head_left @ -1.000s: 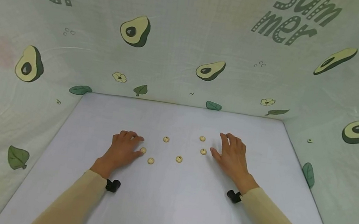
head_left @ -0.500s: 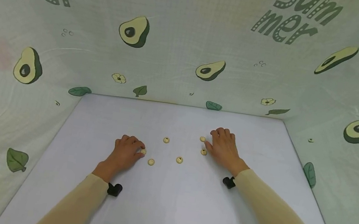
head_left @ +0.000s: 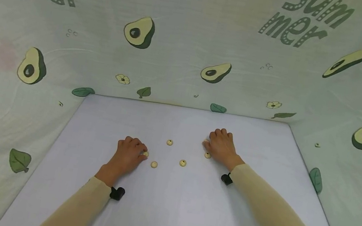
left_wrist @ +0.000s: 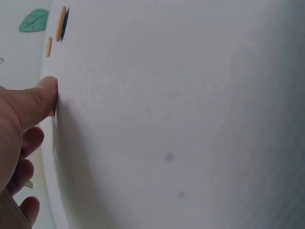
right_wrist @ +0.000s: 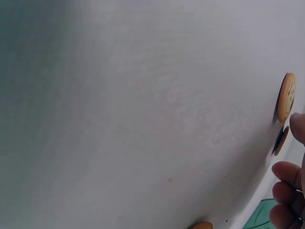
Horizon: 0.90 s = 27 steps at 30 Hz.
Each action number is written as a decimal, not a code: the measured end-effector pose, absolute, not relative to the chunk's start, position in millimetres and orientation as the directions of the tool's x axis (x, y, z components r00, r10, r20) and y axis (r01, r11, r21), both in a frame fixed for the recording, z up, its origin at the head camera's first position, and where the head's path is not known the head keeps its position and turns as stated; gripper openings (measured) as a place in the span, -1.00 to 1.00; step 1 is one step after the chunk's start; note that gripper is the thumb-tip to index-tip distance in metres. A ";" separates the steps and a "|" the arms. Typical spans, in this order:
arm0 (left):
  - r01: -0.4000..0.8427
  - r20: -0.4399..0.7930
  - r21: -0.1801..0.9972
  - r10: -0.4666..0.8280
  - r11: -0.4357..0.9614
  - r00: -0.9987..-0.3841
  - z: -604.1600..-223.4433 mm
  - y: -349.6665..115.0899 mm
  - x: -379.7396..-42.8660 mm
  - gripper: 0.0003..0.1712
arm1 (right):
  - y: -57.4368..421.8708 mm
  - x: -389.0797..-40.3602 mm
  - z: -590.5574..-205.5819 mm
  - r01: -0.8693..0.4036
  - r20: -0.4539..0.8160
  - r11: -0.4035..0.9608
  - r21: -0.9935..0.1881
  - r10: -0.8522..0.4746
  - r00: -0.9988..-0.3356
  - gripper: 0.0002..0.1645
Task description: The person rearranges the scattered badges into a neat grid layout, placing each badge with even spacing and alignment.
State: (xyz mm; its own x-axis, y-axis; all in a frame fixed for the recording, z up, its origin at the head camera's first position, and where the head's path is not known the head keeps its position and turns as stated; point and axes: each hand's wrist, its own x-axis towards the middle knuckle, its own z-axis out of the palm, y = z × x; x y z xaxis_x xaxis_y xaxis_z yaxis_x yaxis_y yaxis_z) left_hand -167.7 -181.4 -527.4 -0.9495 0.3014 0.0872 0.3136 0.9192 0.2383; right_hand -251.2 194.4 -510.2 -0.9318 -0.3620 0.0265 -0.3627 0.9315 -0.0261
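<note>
Several small round wooden discs lie on the white tabletop, some with dark printed lines. My left hand (head_left: 128,154) pinches one wooden disc (head_left: 146,154) between thumb and index finger; in the left wrist view the thumb (left_wrist: 43,98) mostly covers it. A second disc (head_left: 154,165) lies just right of that hand. My right hand (head_left: 221,145) is over the far right pair, fingers loosely curved. One disc (head_left: 205,141) sits by its thumb, partly hidden in the head view. The other disc (right_wrist: 286,98) lies nearer, below the thumb in the head view.
Between the hands lie a farther disc (head_left: 170,142) and a nearer disc (head_left: 183,163). The white tabletop (head_left: 167,211) meets a hanging cloth (head_left: 174,62) with avocado prints at the back and both sides. Black wrist cameras hang under both sleeves.
My right hand has moved left to the far right pair, its thumb now overlapping one disc. My left thumb and index finger have closed together on their disc.
</note>
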 end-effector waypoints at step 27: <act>0.342 0.102 0.199 0.328 0.918 -0.939 -525.6 -184.2 -166.5 -0.74 | 198.7 -253.1 -505.1 -0.340 -0.020 0.930 -0.141 -0.346 -0.938 -0.56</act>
